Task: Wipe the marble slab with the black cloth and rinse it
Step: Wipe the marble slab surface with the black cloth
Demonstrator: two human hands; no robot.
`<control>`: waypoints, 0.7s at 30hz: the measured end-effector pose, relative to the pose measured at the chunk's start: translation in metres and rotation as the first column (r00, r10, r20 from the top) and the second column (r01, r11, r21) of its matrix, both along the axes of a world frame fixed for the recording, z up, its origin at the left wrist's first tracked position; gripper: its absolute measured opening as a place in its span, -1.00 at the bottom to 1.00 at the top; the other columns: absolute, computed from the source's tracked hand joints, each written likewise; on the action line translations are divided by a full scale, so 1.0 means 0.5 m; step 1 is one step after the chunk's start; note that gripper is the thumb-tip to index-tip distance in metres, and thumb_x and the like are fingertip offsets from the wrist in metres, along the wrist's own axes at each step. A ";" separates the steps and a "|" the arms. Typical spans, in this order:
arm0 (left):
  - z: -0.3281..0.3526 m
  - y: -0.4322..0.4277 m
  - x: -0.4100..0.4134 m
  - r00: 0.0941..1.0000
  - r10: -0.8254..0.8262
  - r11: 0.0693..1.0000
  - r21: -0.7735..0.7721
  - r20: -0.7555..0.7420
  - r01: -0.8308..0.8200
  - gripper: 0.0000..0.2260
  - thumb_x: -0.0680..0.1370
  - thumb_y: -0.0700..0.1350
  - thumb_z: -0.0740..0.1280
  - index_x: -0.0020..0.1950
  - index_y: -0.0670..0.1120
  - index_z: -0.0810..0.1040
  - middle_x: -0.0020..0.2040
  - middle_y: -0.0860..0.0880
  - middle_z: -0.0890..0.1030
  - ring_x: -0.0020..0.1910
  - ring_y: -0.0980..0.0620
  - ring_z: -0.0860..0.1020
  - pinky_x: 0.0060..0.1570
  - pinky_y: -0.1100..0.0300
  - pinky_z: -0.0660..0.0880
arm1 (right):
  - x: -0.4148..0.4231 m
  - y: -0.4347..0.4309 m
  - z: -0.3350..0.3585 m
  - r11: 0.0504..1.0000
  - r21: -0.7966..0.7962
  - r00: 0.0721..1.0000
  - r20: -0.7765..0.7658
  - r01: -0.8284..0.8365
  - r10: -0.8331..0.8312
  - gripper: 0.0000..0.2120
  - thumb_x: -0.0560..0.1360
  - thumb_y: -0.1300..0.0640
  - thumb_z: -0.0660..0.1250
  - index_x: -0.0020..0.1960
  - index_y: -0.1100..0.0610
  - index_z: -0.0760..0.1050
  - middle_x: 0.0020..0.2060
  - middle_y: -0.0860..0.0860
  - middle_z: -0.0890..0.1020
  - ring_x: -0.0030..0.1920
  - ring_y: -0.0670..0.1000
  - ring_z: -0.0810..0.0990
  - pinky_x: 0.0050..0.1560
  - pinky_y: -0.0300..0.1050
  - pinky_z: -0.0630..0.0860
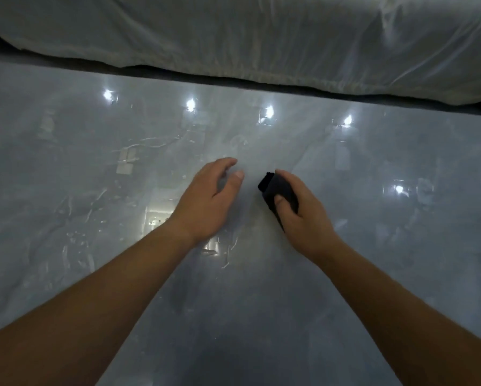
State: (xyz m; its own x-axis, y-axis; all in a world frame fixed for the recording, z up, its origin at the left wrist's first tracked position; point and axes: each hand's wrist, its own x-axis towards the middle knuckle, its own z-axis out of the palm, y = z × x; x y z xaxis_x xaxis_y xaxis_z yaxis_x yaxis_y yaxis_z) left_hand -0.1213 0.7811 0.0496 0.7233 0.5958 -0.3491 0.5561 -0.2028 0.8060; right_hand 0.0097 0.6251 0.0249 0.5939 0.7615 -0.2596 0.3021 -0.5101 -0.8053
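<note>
A glossy grey marble slab (94,168) fills most of the view and mirrors ceiling lights. A folded black cloth (275,188) sits near the slab's middle, and my right hand (303,215) grips it with thumb and fingers curled round it. My left hand (208,199) hovers just left of the cloth, fingers relaxed and slightly spread, holding nothing. Whether the cloth touches the slab I cannot tell.
A white plastic sheet (233,34) drapes over something bulky along the slab's far edge, with a dark gap (233,79) under it. Wet streaks and light reflections mark the slab on the left and centre.
</note>
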 end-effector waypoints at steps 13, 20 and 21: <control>0.038 0.004 0.064 0.978 0.203 0.694 -0.697 -0.049 -0.179 -0.69 0.57 0.10 0.38 0.13 -0.11 0.61 -0.03 -0.07 0.69 0.00 -0.09 0.69 0.06 -0.04 0.64 | -0.009 0.039 0.062 0.866 0.012 0.424 -0.875 0.500 -0.233 -0.50 0.61 -0.11 0.22 0.38 0.22 0.49 0.27 0.20 0.62 0.29 0.18 0.60 0.32 0.15 0.52; 0.052 0.018 0.050 0.974 0.219 0.566 -0.804 -0.064 -0.180 -0.70 0.59 -0.05 0.38 0.25 -0.19 0.60 0.15 -0.17 0.69 0.15 -0.11 0.66 0.19 -0.03 0.59 | -0.022 0.052 0.099 0.930 -0.012 0.842 -0.422 0.367 -0.337 -0.62 0.56 -0.09 0.36 0.37 -0.11 0.48 0.15 -0.07 0.60 0.14 -0.08 0.62 0.08 -0.13 0.62; 0.054 0.021 0.049 0.972 0.228 0.539 -0.823 -0.062 -0.179 -0.69 0.61 -0.04 0.35 0.27 -0.19 0.60 0.16 -0.17 0.68 0.14 -0.09 0.66 0.16 0.00 0.60 | -0.024 0.052 0.103 0.948 -0.019 0.881 -0.365 0.318 -0.302 -0.56 0.54 -0.11 0.38 0.40 -0.13 0.44 0.16 -0.11 0.58 0.16 -0.11 0.60 0.10 -0.17 0.60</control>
